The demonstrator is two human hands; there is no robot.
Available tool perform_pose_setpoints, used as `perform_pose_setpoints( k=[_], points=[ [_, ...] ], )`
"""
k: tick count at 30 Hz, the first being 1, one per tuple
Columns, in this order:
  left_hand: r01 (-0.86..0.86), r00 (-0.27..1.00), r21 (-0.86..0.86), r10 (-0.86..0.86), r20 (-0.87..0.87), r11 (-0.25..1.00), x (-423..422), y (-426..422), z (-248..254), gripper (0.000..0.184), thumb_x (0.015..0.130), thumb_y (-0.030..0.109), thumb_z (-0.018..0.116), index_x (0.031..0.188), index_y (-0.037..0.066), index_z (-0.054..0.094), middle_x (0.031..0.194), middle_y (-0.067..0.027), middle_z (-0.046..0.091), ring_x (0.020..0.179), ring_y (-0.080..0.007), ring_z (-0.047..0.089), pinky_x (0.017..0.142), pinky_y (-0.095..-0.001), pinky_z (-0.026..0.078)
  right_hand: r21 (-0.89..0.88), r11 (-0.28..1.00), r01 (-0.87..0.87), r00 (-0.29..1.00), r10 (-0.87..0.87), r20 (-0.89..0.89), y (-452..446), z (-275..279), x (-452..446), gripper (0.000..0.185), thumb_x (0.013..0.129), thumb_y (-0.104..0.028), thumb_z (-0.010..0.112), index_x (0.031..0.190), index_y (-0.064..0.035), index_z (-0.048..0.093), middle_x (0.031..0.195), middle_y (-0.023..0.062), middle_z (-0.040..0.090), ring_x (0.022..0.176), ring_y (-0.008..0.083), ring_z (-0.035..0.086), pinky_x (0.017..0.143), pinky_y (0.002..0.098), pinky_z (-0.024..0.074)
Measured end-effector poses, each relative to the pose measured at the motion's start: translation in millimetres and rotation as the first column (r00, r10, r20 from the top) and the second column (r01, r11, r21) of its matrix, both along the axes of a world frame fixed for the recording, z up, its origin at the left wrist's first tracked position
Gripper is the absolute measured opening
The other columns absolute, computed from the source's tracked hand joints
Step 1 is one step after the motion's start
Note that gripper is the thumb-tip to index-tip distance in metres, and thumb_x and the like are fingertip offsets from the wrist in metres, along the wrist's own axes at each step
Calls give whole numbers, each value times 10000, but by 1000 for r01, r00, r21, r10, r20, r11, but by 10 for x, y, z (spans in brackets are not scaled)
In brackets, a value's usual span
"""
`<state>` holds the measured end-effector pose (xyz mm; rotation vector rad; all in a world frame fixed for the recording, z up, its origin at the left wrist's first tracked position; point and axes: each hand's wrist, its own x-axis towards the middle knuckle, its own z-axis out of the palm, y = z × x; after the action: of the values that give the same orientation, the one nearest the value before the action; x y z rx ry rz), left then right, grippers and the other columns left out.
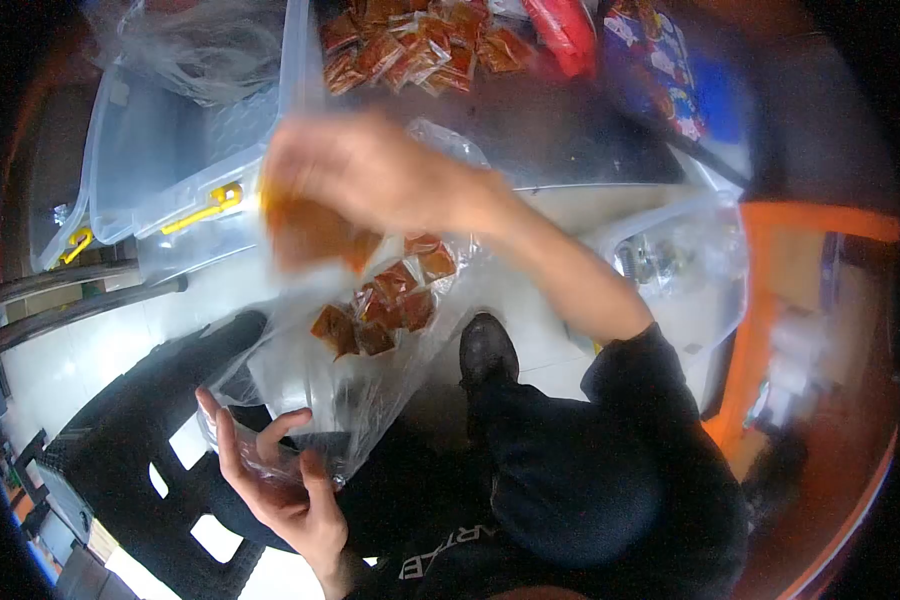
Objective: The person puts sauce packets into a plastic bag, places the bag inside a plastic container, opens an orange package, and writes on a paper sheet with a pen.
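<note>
Lower left of the frame: left hand (290, 500), fingers spread wide at the near end of the clear bag (385, 385). Bag long axis: from this hand toward upper right. Bagged packets (395, 290): up and right of the left hand, below the right hand (370, 170), which is nearer. Right-hand grip: blurred, holding orange-brown packets (315, 235). Count: two hands, one bag, one packet pile (420, 50) at top; overlap prevents an exact packet count.

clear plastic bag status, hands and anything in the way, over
Left hand, fingers spread, against clear plastic bag; small orange-brown packets in bag; right hand blurred, orange-brown load at fingers; nothing visibly blocking
</note>
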<state>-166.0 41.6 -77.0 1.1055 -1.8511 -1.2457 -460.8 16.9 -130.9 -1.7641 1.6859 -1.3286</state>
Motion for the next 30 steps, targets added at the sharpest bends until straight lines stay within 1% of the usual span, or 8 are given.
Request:
perform_pose_setpoints(
  k=[4,6,8,12,16,23,25,30],
  points=[
    [90,996,-48,-89,26,995,145,-49,20,822,817,-59,600,1558,25,254,1665,-234,131,1026,-223,677,953,-325,500,286,849,-444,891,453,41,69,-138,255,242,1016,-220,571,1162,-58,676,1111,149,735,984,246,721,859,383,568],
    [92,995,-61,-90,32,994,180,-42,33,820,814,-69,587,1557,21,253,1663,-235,139,1032,-226,677,950,-319,498,316,915,-251,965,261,10,56,-128,-114,230,1005,-191,589,1155,-36,672,1064,158,740,943,249,731,791,372,592],
    [84,996,-34,-83,25,996,179,-34,46,820,805,-92,562,1556,13,250,1666,-234,128,1045,-227,675,945,-318,500,114,989,91,843,-137,520,97,-242,-776,193,965,-156,643,1093,-14,669,1004,139,736,872,249,736,635,305,574],
    [71,997,24,-71,25,997,117,3,95,831,778,-136,500,1556,4,246,1670,-233,110,1063,-231,670,958,-327,492,-96,670,736,620,-724,-303,192,-1166,-2111,427,896,-291,724,1226,-36,631,1023,172,729,1035,321,701,882,405,549],
    [146,989,-19,-146,11,989,121,-55,32,837,768,-167,468,1557,0,242,1672,-233,85,1072,-235,665,822,-263,517,108,595,796,504,-554,-663,663,-1658,-2425,581,861,-388,719,1363,-139,569,1095,185,718,1064,406,676,955,501,529],
    [99,995,-9,-99,-5,995,74,-2,30,779,797,-72,527,1537,-12,293,1656,-242,161,1042,-255,657,886,-325,485,121,599,791,609,-790,-74,934,-1554,-2647,390,920,-284,657,1258,-90,639,1080,107,717,975,291,696,856,405,558],
    [57,998,18,-57,3,998,45,31,49,775,792,-31,552,1531,-13,317,1649,-241,205,1026,-267,656,1008,-390,478,224,735,640,595,-658,461,785,-863,-2027,363,950,-251,628,1255,-54,626,999,50,707,920,179,677,811,332,549],
    [79,997,-10,-79,-1,997,92,-13,-2,870,699,-97,493,1543,2,305,1654,-234,198,1005,-258,662,1009,-385,479,405,914,-29,775,-235,587,494,40,-826,341,990,-313,638,1272,-122,624,995,17,674,834,99,634,629,250,496]
  ],
)
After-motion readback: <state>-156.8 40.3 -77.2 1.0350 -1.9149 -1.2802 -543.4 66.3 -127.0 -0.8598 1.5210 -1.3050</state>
